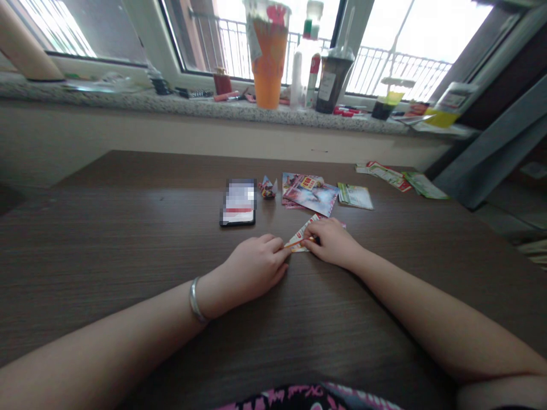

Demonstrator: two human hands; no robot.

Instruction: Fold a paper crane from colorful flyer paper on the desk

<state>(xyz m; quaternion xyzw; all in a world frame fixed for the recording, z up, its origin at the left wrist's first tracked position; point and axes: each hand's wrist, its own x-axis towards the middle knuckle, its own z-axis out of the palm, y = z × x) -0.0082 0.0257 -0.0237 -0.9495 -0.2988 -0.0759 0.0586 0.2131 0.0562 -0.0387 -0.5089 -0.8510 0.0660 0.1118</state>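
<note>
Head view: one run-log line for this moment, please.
left hand: pinching folded paper | right hand: gripping its other end | surface: wooden table | nearby: phone, leaflets

The folded paper [304, 233] you are working on is a small glossy printed sheet, mostly white with red and orange print, creased so that it shows as a narrow slanted wedge. It lies on the dark wood table [128, 239] just in front of you, between your left hand [256, 266] and your right hand [334, 244], its far end poking out past the right fingers. Its near orange edge is lifted slightly off the wood, pinched by the fingertips of both hands.
</note>
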